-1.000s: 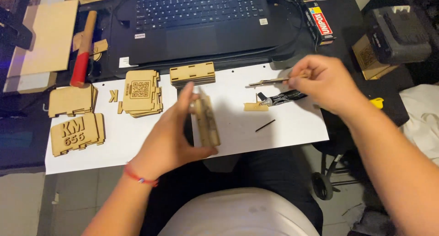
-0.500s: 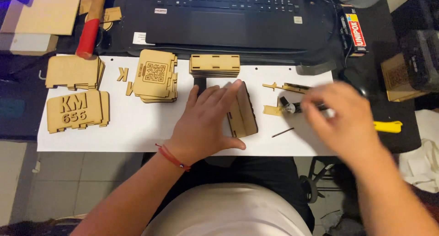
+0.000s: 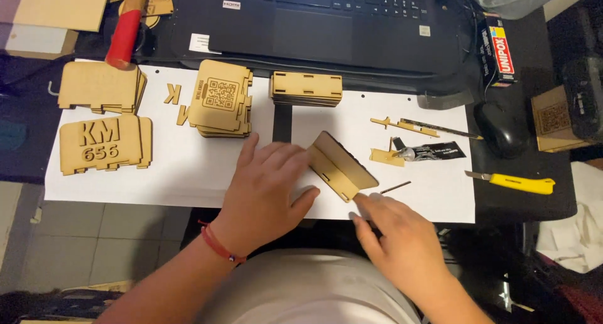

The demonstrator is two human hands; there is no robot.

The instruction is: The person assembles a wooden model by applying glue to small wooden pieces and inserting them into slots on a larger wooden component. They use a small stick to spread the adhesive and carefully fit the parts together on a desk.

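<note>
Now the left hand (image 3: 267,195) lies palm down, fingers spread wide, on the white paper sheet (image 3: 188,173) just below the middle of the frame, its fingertips pressing against the left face of a small wooden assembly (image 3: 341,165) that stands tilted on the paper at the centre. The right hand (image 3: 402,245) has come away from the glue tube (image 3: 430,152) on the right of the sheet, where it reached half a second ago, and now sits low and right of centre, fingers loosely extended and holding nothing, its fingertips touching the lower right corner of the assembly. The assembly itself has barely shifted from its earlier spot between the two hands. To the upper left of it rests a stack of engraved wooden panels (image 3: 221,99), and straight above it a flat stack of slotted pieces (image 3: 306,88). A yellow utility knife (image 3: 518,183) lies at the right edge, beside a black mouse (image 3: 499,129), and a laptop (image 3: 326,22) fills the top of the frame.
</note>
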